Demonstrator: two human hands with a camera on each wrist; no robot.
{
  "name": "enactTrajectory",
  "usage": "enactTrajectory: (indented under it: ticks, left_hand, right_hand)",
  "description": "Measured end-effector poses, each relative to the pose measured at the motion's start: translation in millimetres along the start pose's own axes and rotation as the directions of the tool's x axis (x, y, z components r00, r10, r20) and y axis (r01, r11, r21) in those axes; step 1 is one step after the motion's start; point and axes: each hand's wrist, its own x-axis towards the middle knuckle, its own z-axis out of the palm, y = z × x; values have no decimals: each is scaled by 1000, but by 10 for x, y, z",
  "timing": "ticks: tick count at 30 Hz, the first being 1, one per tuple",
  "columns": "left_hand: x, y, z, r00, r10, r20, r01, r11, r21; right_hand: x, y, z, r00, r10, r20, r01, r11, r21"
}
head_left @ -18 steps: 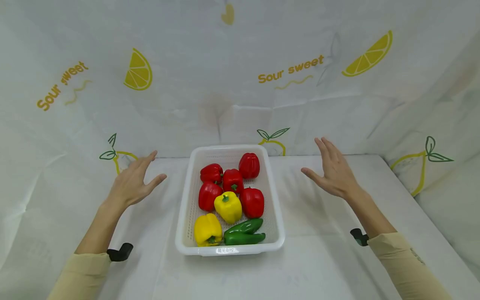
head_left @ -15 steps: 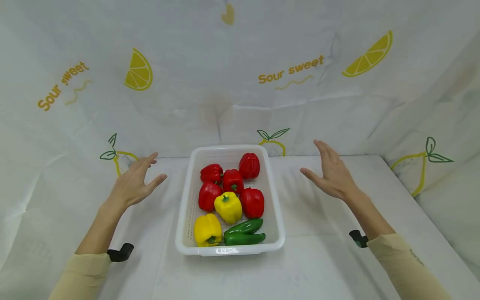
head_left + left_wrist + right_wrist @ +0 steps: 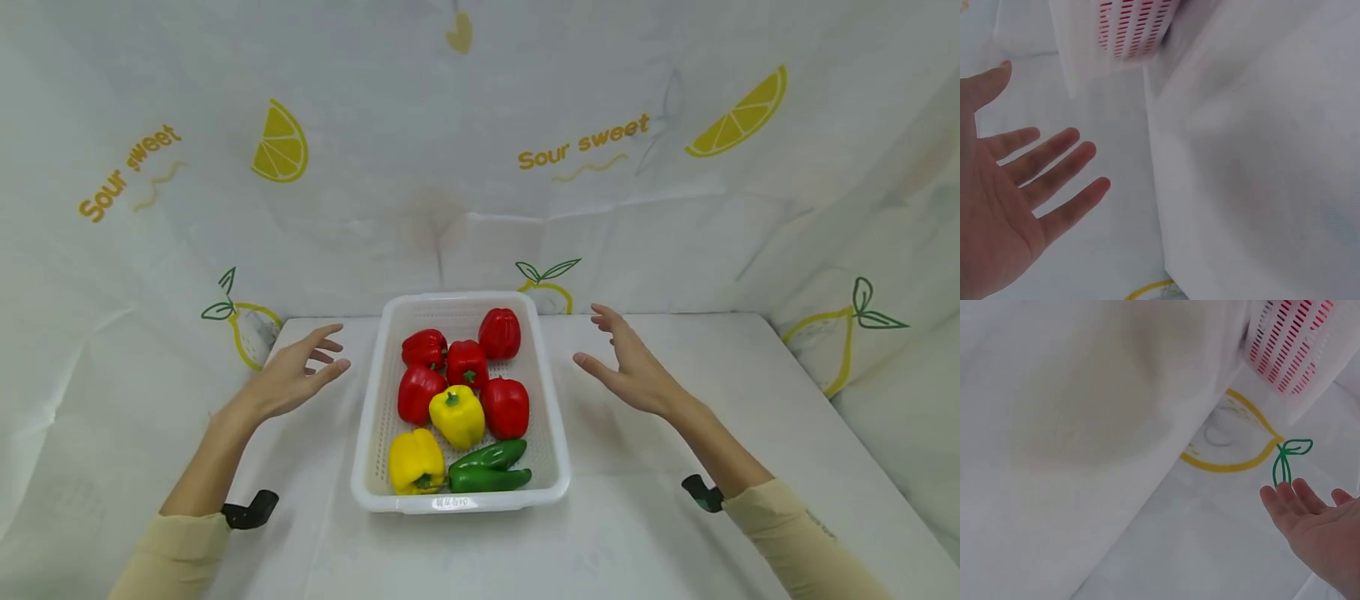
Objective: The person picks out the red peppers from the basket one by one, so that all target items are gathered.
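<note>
A white plastic basket stands on the table between my two hands. Red bell peppers fill its back and middle, with a yellow bell pepper among them. A second yellow bell pepper lies at the front left, beside two green chili peppers. To the basket's left my left hand hovers with fingers spread, holding nothing; its palm shows in the left wrist view. On the other side my right hand is also raised, fingers extended, apart from the basket. Both wrist views catch the basket's perforated wall.
A white cloth covers the table. Behind it hangs a white curtain printed with lemons and lettering. Black wrist mounts stick out beside both forearms.
Both hands have moved inward toward the basket and slightly nearer to me, the right one farther. The basket and peppers stay in place.
</note>
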Motion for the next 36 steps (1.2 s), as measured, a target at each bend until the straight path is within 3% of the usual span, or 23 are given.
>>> enactTrajectory:
  ticks: [9, 12, 20, 31, 36]
  left_hand:
    - [-31, 74, 70, 998, 11, 54, -8, 998, -55]
    - [-43, 68, 104, 997, 20, 73, -11, 993, -118]
    - [-48, 64, 206, 987, 96, 130, -49, 943, -330]
    - [-48, 86, 287, 984, 107, 145, -30, 892, -451]
    - [-22, 91, 307, 985, 70, 155, 14, 876, -483]
  right_hand:
    - [-22, -144, 182, 997, 9, 76, -14, 998, 64]
    - [-37, -187, 240, 995, 12, 98, -21, 996, 86]
    - [-87, -310, 406, 990, -19, 138, 2, 993, 118]
    - [-181, -375, 512, 990, -15, 141, -8, 987, 159]
    - [-199, -379, 546, 992, -20, 126, -1, 987, 159]
